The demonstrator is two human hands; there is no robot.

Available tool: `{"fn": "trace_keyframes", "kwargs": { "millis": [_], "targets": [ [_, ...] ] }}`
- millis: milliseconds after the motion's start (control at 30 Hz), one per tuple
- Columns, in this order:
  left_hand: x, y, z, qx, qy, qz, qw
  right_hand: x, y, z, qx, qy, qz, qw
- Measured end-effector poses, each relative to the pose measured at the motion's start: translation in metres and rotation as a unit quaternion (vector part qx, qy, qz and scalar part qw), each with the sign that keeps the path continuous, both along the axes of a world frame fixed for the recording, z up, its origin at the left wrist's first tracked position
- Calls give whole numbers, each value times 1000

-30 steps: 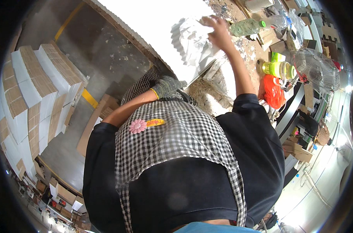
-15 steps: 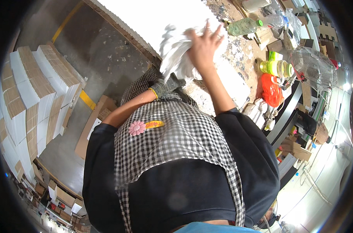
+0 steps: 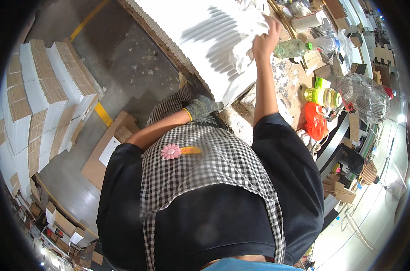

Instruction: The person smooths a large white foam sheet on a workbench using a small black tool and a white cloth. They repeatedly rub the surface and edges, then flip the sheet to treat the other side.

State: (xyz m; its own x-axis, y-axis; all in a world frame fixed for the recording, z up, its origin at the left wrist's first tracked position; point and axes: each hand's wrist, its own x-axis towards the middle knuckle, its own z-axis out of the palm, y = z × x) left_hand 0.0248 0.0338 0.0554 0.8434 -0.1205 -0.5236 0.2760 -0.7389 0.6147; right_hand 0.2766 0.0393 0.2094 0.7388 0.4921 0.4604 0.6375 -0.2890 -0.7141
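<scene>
Two hands out there, left hand (image 3: 201, 108) and right hand (image 3: 266, 39), one glove (image 3: 207, 105) between them! One white cloth (image 3: 242, 53), two plastic bottles (image 3: 290, 49), one yellow jar (image 3: 321, 96), one orange-red bag (image 3: 315, 123), one caged fan (image 3: 365, 98), and one pink flower (image 3: 170, 151) on one checked apron (image 3: 214, 160)!

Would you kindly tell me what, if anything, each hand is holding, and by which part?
The right hand holds the crumpled white cloth by its right-hand edge. Whether the gloved left hand grips anything cannot be told.
</scene>
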Motion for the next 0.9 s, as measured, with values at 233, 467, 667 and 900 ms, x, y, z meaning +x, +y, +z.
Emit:
{"fn": "trace_keyframes", "kwargs": {
  "millis": [233, 467, 667, 900],
  "targets": [
    [-8, -14, -71, 0, -67, -30, 997, -92, 1, -77, -235, -88, 116, 961],
    [2, -12, -84, -22, -221, 49, 974, -134, 27, 0, -131, 157, 333, 920],
    [-95, 72, 16, -156, -166, 209, 951, 10, 63, -23, -163, -64, -2, 985],
    [-282, 118, -79, -47, -186, 591, 783, -140, 69, -73, -33, -115, 314, 942]
  ]
}}
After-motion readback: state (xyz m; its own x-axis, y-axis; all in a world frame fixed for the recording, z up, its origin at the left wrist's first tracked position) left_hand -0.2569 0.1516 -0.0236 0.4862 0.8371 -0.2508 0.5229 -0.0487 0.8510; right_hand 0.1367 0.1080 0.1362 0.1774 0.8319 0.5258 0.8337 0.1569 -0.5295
